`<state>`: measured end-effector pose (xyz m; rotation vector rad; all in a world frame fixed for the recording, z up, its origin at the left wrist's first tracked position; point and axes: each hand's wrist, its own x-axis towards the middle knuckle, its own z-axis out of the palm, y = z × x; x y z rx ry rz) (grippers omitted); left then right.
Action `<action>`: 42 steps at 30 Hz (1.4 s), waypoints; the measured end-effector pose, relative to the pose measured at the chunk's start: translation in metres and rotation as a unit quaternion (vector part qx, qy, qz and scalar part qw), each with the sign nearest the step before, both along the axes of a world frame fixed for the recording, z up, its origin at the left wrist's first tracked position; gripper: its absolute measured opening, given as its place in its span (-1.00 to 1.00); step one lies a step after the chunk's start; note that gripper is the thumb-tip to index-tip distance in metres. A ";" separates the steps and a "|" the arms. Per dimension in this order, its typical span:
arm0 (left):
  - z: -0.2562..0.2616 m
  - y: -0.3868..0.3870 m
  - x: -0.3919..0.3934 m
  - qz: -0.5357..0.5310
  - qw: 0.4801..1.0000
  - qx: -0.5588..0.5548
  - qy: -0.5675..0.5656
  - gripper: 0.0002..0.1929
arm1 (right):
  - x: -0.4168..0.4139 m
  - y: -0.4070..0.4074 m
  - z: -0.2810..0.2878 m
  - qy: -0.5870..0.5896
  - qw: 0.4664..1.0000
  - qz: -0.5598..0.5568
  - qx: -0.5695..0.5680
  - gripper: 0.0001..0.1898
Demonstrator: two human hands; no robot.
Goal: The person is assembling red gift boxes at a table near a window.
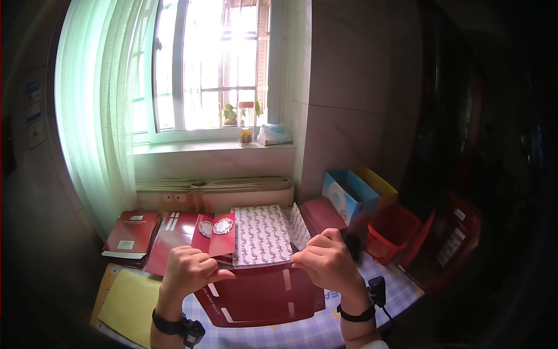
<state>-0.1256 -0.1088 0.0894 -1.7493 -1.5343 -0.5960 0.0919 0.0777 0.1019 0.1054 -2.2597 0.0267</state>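
Observation:
A flat dark red printed card sleeve [257, 301] with pale slots lies before me on the checked tablecloth. My left hand [188, 269] is at its upper left, fingers curled and thumb stretched along the far edge. At its upper right, my right hand [327, 257] has finger and thumb pinched together at that edge. The right fingertips also meet the near corner of a stack of patterned cards [261, 235] just behind the sleeve. Beyond my left hand, red cards with round floral labels [223, 226] lean against that stack. The undersides of both grips are hidden.
Stacked red packs [130, 235] sit at the left, near a yellow sheet [130, 301]. On the right are dark red cards [323, 214], a blue box [348, 198], a red plastic basket [388, 235] and a red carton [440, 248]. A glass bottle [246, 124] stands on the windowsill.

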 end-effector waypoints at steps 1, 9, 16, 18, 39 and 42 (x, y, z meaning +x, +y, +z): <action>0.000 0.000 0.001 0.008 1.000 -0.013 -0.005 -0.51 | 0.000 -0.002 0.000 0.008 1.000 -0.012 0.007 -0.93; -0.004 0.010 0.016 -0.015 0.997 -0.035 -0.061 -0.80 | -0.012 -0.021 -0.003 0.053 0.996 -0.045 0.054 -0.91; -0.028 0.007 -0.035 0.015 0.890 0.196 -0.411 -0.85 | -0.010 -0.005 -0.009 0.226 0.949 0.011 -0.219 -0.34; -0.029 0.014 -0.040 -0.113 0.790 0.258 -0.544 -0.74 | -0.021 -0.004 -0.017 0.158 0.923 0.110 -0.332 -0.32; -0.013 0.017 0.009 -0.062 0.964 0.157 -0.205 -0.51 | -0.046 -0.016 -0.025 0.060 0.998 0.007 0.012 -0.62; -0.013 0.017 0.008 -0.076 0.962 0.136 -0.222 -0.48 | -0.047 -0.015 -0.027 0.038 0.997 -0.024 0.059 -0.63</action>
